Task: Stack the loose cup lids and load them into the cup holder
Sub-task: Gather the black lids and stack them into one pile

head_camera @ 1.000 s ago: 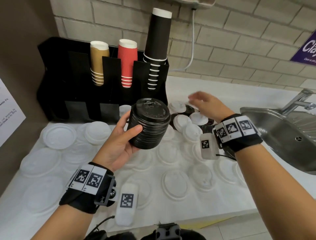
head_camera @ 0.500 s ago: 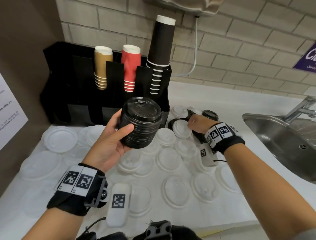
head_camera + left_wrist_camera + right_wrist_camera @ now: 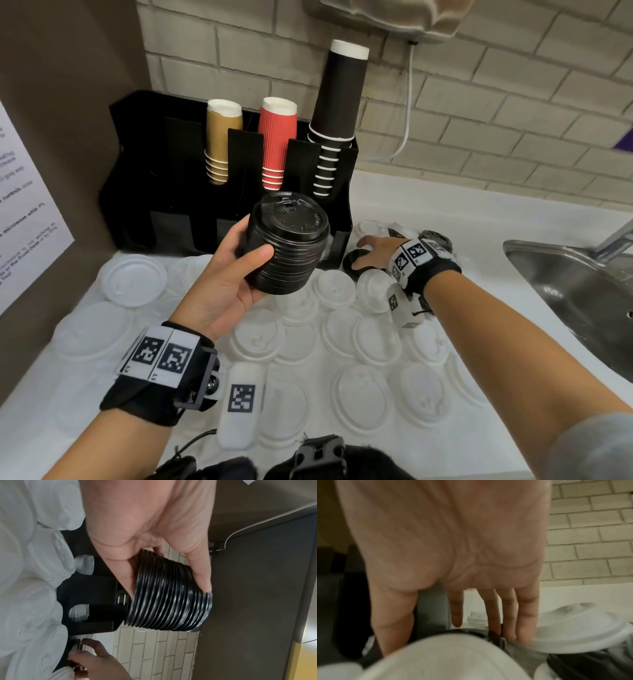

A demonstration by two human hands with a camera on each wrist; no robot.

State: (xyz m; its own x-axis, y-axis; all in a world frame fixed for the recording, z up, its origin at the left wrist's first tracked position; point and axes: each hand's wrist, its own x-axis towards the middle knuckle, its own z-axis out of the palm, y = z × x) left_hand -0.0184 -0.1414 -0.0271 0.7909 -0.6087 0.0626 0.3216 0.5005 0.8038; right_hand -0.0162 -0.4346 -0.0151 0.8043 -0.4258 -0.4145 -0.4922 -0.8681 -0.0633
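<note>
My left hand (image 3: 246, 263) grips a tall stack of black lids (image 3: 287, 246) in the air in front of the black cup holder (image 3: 164, 192); the thumb lies across the stack's ribbed side (image 3: 171, 601). My right hand (image 3: 371, 251) reaches down beside the holder's right end. Its thumb and fingers span a single black lid (image 3: 352, 265) on the counter and grip its rim (image 3: 469, 630). Many loose white lids (image 3: 363, 394) cover the counter below both arms.
The holder carries brown cups (image 3: 222, 137), red cups (image 3: 277, 137) and a tall pile of black cups (image 3: 339, 96). Another black lid (image 3: 434, 236) lies behind my right wrist. A steel sink (image 3: 565, 284) sits at the right, a brick wall behind.
My right hand has come down and moved left, from above the lids to the black lid next to the holder. The left hand still holds the stack in about the same place.
</note>
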